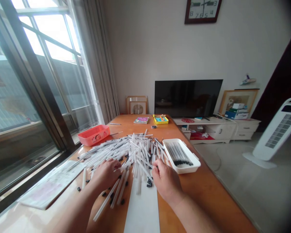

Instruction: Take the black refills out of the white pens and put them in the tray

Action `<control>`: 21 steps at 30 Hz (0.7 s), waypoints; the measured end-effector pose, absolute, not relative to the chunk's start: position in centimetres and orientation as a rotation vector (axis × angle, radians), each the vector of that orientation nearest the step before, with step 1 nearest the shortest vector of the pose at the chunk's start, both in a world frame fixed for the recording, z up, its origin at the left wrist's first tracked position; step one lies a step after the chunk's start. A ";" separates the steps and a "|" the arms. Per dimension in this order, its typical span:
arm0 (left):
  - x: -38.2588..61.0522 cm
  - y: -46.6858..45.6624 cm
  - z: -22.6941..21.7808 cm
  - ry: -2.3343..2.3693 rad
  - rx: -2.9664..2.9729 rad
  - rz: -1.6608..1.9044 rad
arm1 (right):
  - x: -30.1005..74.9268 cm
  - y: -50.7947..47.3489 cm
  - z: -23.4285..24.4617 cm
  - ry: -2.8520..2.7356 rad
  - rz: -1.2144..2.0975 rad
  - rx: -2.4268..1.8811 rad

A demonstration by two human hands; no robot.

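Observation:
A loose heap of translucent white plastic tubes [142,145], like pen barrels, covers the middle of the table, with thin dark rods among them. My left hand [106,175] is at the heap's near left side, fingers curled in and closed; what they hold is hidden. To its right, my right hand [167,179] is closed with thumb and forefinger together at the near right side; a small dark bit shows there, too small to name. Small black caps [149,183] lie between the hands. A white box [195,165] beside my right hand holds a row of dark-ended tubes.
A red plastic basket [93,136] stands left of the heap. Paper sheets [54,186] lie at the left, and a white strip [143,210] runs toward me. At the far end are a booklet [141,120] and a yellow box [160,119]. The table's right edge drops to the floor.

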State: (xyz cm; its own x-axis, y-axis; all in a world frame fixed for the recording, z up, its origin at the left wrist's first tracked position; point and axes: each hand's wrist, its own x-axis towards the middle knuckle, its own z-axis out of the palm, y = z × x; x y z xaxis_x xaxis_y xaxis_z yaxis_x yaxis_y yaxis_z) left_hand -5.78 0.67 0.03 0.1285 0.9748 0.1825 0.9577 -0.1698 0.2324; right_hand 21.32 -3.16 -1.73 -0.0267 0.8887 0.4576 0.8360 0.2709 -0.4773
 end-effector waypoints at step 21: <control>-6.1 1.2 -0.7 2.030 2.257 0.506 | 21.0 -3.6 -1.7 -1.898 0.104 -1.529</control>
